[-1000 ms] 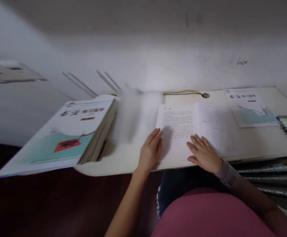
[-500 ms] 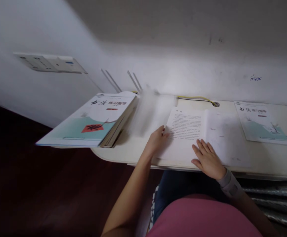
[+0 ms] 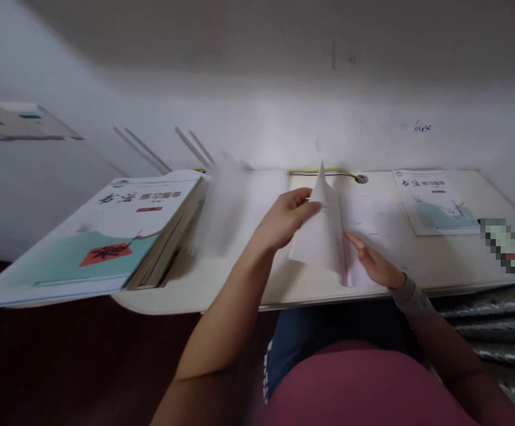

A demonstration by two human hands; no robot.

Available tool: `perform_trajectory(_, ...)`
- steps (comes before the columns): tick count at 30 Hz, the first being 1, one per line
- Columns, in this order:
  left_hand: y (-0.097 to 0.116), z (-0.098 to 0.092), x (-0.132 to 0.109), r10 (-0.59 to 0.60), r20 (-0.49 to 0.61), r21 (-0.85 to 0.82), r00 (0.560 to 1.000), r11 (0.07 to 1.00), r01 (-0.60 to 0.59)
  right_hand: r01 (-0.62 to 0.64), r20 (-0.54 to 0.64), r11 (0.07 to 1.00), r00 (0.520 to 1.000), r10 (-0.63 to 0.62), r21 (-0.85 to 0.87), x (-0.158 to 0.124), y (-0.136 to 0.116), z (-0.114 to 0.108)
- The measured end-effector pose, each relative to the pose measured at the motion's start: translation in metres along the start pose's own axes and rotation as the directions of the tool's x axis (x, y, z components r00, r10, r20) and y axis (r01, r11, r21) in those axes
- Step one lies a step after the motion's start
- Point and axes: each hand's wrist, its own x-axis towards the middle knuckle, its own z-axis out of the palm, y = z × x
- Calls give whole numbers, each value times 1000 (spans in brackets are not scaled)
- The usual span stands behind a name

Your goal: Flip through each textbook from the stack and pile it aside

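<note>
An open booklet (image 3: 375, 219) with printed white pages lies on the white desk (image 3: 235, 284) before me. My left hand (image 3: 286, 216) is closed on the booklet's left-hand page (image 3: 317, 236), thumb on top, and holds it raised and curved off the desk. My right hand (image 3: 375, 260) is beside the fold on the right-hand page, fingers stretched out and turned on edge. Whether its fingertips touch the paper I cannot tell. A grey band circles the right wrist.
To the left, a thick stack of calligraphy workbooks (image 3: 128, 231) overhangs the desk edge. Another workbook (image 3: 437, 204) lies at the right, near a pixelated object (image 3: 508, 245). A yellow cable (image 3: 323, 171) runs along the wall to a round hole. A blurred whitish patch (image 3: 222, 207) stands beside the stack.
My left hand has lifted the left-hand page, which lay flat before, and moved it up and right. My right hand has turned from palm-down to on edge. The view has swung right.
</note>
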Motion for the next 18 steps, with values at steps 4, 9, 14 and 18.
perform_trajectory(4, 20, 53, 25, 147, 141, 47, 979, 987, -155, -103, -87, 993, 991, 107, 52, 4, 15, -46)
perform_trajectory(9, 0, 121, 48, 89, 288, 83, 953, 990, -118, -252, -154, 888, 931, 331, 386, -7, 31, -83)
perform_trajectory(14, -37, 161, 51, 18, 426, 57, 905, 997, -46, -228, 48, 255, 826, 562, 940, -28, 49, -74)
perform_trajectory(18, -61, 147, 36, 187, 363, 238, 913, 929, -284, -188, 21, 204, 781, 624, 961, -36, 58, -64)
